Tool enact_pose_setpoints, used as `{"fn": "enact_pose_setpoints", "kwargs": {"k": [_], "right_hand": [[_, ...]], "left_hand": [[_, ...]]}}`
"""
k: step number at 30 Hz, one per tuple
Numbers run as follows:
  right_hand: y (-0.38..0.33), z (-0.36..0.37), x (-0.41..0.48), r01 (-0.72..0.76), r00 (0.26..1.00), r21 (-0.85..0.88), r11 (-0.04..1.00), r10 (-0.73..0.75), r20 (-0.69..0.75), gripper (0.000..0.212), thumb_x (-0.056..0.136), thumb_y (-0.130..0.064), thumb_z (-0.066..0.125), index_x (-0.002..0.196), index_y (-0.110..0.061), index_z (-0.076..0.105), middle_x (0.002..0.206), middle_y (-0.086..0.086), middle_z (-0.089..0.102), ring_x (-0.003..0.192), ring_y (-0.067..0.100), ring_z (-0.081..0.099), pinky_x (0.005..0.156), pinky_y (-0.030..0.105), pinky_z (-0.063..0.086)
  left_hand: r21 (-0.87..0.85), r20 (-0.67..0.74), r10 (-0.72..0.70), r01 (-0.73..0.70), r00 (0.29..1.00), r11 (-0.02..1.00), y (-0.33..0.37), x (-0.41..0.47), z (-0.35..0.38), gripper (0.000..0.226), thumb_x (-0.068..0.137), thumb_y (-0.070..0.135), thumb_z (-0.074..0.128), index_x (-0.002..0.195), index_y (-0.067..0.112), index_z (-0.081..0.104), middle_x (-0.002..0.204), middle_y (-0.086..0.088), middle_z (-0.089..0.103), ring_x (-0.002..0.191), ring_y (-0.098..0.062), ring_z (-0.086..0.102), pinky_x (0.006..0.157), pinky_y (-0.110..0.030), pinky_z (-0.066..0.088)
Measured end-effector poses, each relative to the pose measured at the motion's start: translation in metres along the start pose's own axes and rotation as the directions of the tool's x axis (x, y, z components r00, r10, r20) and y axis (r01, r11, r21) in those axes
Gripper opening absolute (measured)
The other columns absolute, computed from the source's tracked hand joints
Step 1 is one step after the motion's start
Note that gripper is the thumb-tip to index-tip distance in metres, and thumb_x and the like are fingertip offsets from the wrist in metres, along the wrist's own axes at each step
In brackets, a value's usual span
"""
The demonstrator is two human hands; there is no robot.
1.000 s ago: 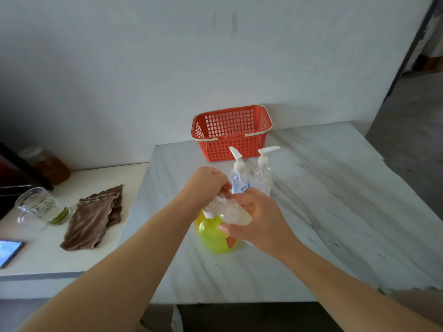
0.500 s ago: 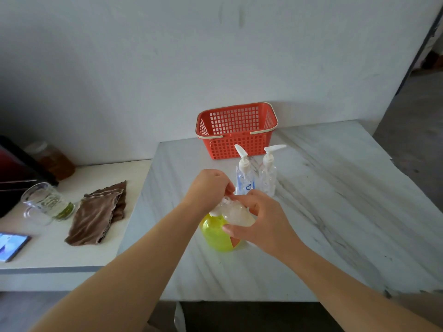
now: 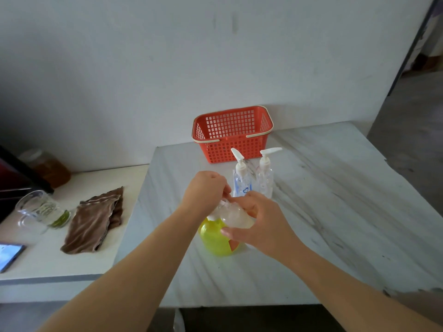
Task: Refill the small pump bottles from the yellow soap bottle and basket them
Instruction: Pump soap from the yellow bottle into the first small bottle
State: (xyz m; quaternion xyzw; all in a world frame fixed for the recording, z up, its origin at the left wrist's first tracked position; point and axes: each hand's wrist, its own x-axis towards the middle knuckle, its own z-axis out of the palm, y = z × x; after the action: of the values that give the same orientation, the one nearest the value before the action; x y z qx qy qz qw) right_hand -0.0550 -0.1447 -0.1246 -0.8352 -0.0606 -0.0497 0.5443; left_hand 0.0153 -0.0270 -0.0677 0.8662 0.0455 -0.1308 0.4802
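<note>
- head view looks down on a marble table [image 3: 335,212] pushed against a pale wall. two bare arms reach in from 6 o'clock and meet over the table's left half.
- right hand [image 3: 261,226] has its fingers and thumb curled round a small clear bottle [image 3: 236,215], holding it tipped over above the table, neck end towards 10 o'clock.
- left hand [image 3: 205,195] is bunched over that bottle's neck end with its fingertips pinched on the top. the fingers cover it, so i cannot tell what sort of cap sits under them.
- yellow soap bottle [image 3: 214,238] stands on the table right under both hands, at 6 o'clock of the clear bottle. its top is hidden by them, and an orange patch shows on its right side.
- just past the hands at 12 o'clock two more small bottles stand upright, side by side and close together. the heart-marked pump bottle [image 3: 242,182] is on the left and the plain pump bottle [image 3: 265,179] on the right.
- both wear white pump heads. the left nozzle points to about 11 o'clock and the right one to about 2 o'clock.
- red basket [image 3: 232,133] sits further out at 12 o'clock, near the wall and just behind the two standing bottles, with its pale handles folded down on the rim.
- at 9 o'clock a lower side counter [image 3: 134,183] carries a crumpled brown cloth [image 3: 96,219], a glass jug [image 3: 40,209], a phone [image 3: 9,255] with a lit screen at the frame edge, and an amber jar [image 3: 50,168] back by the wall.
</note>
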Motion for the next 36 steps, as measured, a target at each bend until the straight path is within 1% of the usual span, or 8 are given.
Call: {"fn": "enact_pose_setpoints", "kwargs": {"k": [7,11,15,18,21,26,31,36], "right_hand": [[0.004,0.003,0.002,-0.011,1.0,-0.02,1.0,0.011,-0.01,0.054,0.05,-0.053,0.071,0.103,-0.039,0.07,0.076,-0.027,0.051,0.077,-0.006,0.053,0.068,0.007,0.035],[0.0,0.0,0.0,-0.013,1.0,-0.022,1.0,0.013,0.003,0.053,0.054,-0.045,0.075,0.106,-0.036,0.07,0.076,-0.019,0.05,0.078,-0.007,0.053,0.069,0.005,0.034],[-0.002,-0.004,-0.001,-0.015,1.0,0.005,1.0,0.015,0.008,0.048,0.053,-0.048,0.074,0.1,-0.041,0.068,0.087,-0.016,0.057,0.088,-0.004,0.056,0.074,0.005,0.037],[-0.002,-0.003,-0.001,-0.015,1.0,0.015,1.0,0.015,0.013,0.043,0.053,-0.047,0.075,0.094,-0.051,0.063,0.092,-0.014,0.06,0.091,-0.001,0.058,0.078,0.011,0.04],[-0.001,-0.001,0.0,-0.009,1.0,0.017,1.0,0.008,0.007,0.05,0.049,-0.057,0.07,0.098,-0.049,0.065,0.089,-0.014,0.058,0.089,0.0,0.058,0.078,0.012,0.042],[0.001,0.001,0.001,-0.004,1.0,-0.014,1.0,0.004,-0.008,0.063,0.048,-0.062,0.065,0.106,-0.037,0.069,0.079,-0.018,0.052,0.079,-0.005,0.053,0.069,0.008,0.036],[0.003,0.006,-0.003,-0.032,0.999,-0.004,0.999,0.032,-0.012,0.065,0.047,-0.062,0.065,0.107,-0.038,0.069,0.087,-0.014,0.056,0.088,0.002,0.057,0.08,0.019,0.047],[-0.001,0.003,-0.004,-0.033,0.999,0.001,0.999,0.033,0.001,0.069,0.046,-0.062,0.065,0.11,-0.036,0.068,0.089,-0.011,0.057,0.09,0.003,0.058,0.081,0.019,0.047]], "left_hand": [[0.054,-0.027,0.021,-0.02,0.999,0.998,-0.004,0.0,0.0,0.032,0.08,0.0,0.042,0.057,0.012,0.061,0.063,-0.005,0.067,0.078,-0.031,0.067,0.083,-0.043,0.054],[0.014,-0.014,-0.009,0.01,1.0,1.0,0.0,-0.004,0.0,0.022,0.082,0.003,0.047,0.067,0.006,0.063,0.067,-0.008,0.068,0.073,-0.027,0.064,0.081,-0.039,0.053],[-0.061,0.025,-0.026,0.028,0.999,0.998,0.006,-0.006,-0.002,0.015,0.083,0.004,0.053,0.088,-0.006,0.064,0.068,-0.011,0.068,0.063,-0.023,0.059,0.07,-0.033,0.051],[-0.055,0.02,-0.021,0.022,1.0,0.998,0.006,-0.004,-0.005,0.015,0.084,0.004,0.053,0.089,-0.005,0.064,0.069,-0.01,0.068,0.062,-0.022,0.06,0.072,-0.033,0.052],[-0.049,0.024,-0.058,0.06,0.998,0.997,0.005,-0.002,-0.005,0.014,0.083,0.001,0.052,0.087,-0.004,0.064,0.069,-0.01,0.067,0.059,-0.02,0.059,0.06,-0.023,0.05],[0.018,-0.008,-0.012,0.012,1.0,1.0,0.002,-0.003,-0.001,0.021,0.083,0.005,0.046,0.076,0.003,0.066,0.074,-0.012,0.071,0.071,-0.024,0.063,0.079,-0.035,0.052],[0.032,-0.014,-0.02,0.02,1.0,0.999,0.0,-0.007,-0.002,0.027,0.083,0.002,0.042,0.066,0.008,0.062,0.066,-0.009,0.068,0.068,-0.024,0.063,0.081,-0.038,0.052],[0.048,0.003,-0.041,0.041,0.999,0.998,0.004,-0.01,-0.002,0.026,0.085,0.0,0.045,0.066,0.011,0.06,0.064,0.0,0.064,0.069,-0.017,0.063,0.083,-0.034,0.053]]}}
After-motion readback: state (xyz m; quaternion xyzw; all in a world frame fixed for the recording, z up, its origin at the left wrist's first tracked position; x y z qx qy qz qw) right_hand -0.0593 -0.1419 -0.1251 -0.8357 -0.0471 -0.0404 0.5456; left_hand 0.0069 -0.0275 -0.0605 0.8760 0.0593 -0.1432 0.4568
